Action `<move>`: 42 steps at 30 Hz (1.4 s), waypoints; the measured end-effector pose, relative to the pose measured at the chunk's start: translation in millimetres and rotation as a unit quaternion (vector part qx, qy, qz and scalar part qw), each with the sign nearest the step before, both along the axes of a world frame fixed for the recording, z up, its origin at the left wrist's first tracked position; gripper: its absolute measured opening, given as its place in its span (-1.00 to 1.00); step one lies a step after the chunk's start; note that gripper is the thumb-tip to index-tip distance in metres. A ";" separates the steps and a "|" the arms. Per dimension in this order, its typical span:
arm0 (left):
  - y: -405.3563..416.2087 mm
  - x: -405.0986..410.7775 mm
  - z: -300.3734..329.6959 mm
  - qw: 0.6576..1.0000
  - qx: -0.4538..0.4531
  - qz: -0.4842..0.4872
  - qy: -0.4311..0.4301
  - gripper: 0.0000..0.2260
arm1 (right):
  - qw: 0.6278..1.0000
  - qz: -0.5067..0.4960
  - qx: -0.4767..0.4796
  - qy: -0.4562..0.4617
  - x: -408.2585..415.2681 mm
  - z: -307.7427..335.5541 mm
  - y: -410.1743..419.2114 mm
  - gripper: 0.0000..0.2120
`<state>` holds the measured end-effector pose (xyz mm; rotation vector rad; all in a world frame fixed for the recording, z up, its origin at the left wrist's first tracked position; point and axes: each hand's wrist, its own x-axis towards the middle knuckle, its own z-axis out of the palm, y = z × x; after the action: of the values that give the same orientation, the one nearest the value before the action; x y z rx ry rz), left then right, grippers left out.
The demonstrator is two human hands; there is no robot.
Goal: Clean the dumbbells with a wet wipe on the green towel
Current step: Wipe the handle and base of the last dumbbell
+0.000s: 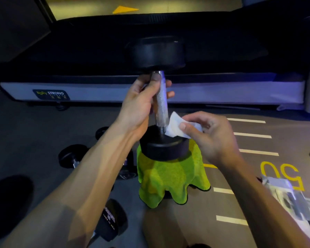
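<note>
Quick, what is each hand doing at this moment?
Left hand: closed around the metal handle of the upright dumbbell.
Right hand: pinching the wet wipe against the handle's lower end.

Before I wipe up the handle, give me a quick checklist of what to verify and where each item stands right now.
1. Dumbbell stands on end on the green towel: ok.
2. Left hand grips the upper handle, steadying it: ok.
3. Right hand pinches the wet wipe: ok.
4. Wipe touches the handle's base: ok.
5. Wipe still moist: cannot tell.
6. What lies under the towel is stable: cannot tell.
</note>
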<state>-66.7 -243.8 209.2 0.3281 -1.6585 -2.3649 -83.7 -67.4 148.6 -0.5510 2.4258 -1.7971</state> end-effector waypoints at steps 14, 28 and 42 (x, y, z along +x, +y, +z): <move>-4.4 4.8 -9.3 0.999 0.038 0.011 0.013 -0.98 | 0.994 0.099 0.019 -0.037 -5.8 12.3 -35.7 -0.76; -22.6 9.1 -9.0 0.987 -0.151 0.052 0.014 -0.80 | 0.983 0.179 0.022 -0.019 -18.9 -2.7 -41.6 -0.68; -63.3 1.6 52.3 0.804 -0.571 0.004 0.164 -0.57 | 0.971 0.225 -0.001 -0.082 -35.5 3.6 -39.0 -0.76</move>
<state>-65.1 -307.1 261.5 -0.2907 -2.4376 -0.9351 -119.2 -106.4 152.2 -0.8357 1.9872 -1.5805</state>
